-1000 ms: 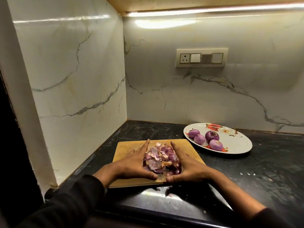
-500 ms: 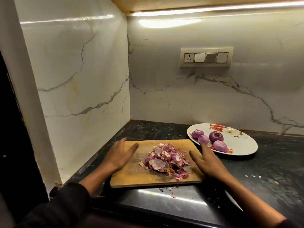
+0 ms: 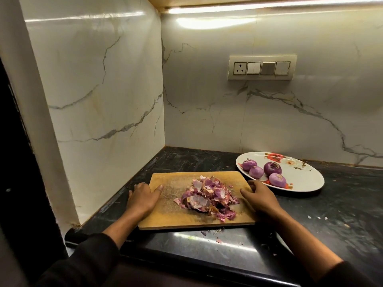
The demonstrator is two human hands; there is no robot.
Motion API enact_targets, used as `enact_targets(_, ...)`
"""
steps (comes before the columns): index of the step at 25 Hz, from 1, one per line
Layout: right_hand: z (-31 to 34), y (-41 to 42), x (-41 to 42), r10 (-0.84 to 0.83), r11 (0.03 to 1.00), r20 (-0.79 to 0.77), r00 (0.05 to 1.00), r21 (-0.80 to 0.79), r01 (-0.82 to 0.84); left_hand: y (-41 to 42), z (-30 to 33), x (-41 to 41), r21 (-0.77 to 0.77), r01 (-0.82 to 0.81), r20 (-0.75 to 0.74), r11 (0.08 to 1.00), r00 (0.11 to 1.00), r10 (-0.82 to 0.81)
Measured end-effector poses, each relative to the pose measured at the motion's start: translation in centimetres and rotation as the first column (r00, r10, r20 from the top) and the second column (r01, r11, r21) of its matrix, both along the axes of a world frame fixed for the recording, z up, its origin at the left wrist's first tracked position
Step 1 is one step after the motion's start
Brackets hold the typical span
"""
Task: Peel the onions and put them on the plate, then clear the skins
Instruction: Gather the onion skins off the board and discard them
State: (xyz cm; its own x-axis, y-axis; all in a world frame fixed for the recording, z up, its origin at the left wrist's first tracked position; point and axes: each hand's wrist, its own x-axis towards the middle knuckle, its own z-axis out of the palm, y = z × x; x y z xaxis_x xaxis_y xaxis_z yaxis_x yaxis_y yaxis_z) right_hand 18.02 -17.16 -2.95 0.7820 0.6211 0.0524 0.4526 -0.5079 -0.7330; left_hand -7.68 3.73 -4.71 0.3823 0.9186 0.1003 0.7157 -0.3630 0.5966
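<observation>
1. Left hand (image 3: 143, 198) grips the left edge of the wooden cutting board (image 3: 165, 216): thumb lies on the top face, fingers curl over the side.
2. Right hand (image 3: 260, 196) grips the right edge of the board the same way, thumb on top, fingers wrapped round the rim near the plate.
3. Onion skins (image 3: 207, 197) sit in a loose purple-pink heap at the board's middle, between the two hands, touching neither.
4. A few skin scraps (image 3: 211, 233) lie on the black countertop (image 3: 342, 214) just in front of the board.
5. Four peeled onions (image 3: 264, 169) rest on the white flowered plate (image 3: 306, 179), right of the board, by the marble wall.
6. Switch panel (image 3: 262, 67) on the wall above.
</observation>
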Motion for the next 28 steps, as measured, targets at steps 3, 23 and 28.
enact_targets(3, 0.1, 0.6, 0.0, -0.008, 0.995, -0.156, 0.988, 0.095, 0.023, 0.2, 0.4, -0.1, -0.029, -0.006, 0.084, 1.000, 0.996, 0.008)
enact_targets(23, 1.1, 5.5, 2.1, -0.116, 0.943, -0.425, 0.898, 0.236, 0.233, 4.5, 0.9, -0.2, -0.226, -0.011, 0.585, 0.974, 0.798, 0.145)
enact_targets(28, 1.0, 5.7, 2.5, -0.072, 0.924, -0.385, 0.920, 0.323, 0.207, 5.2, 1.2, -0.1, -0.398, 0.144, 0.769, 0.906, 0.592, 0.243)
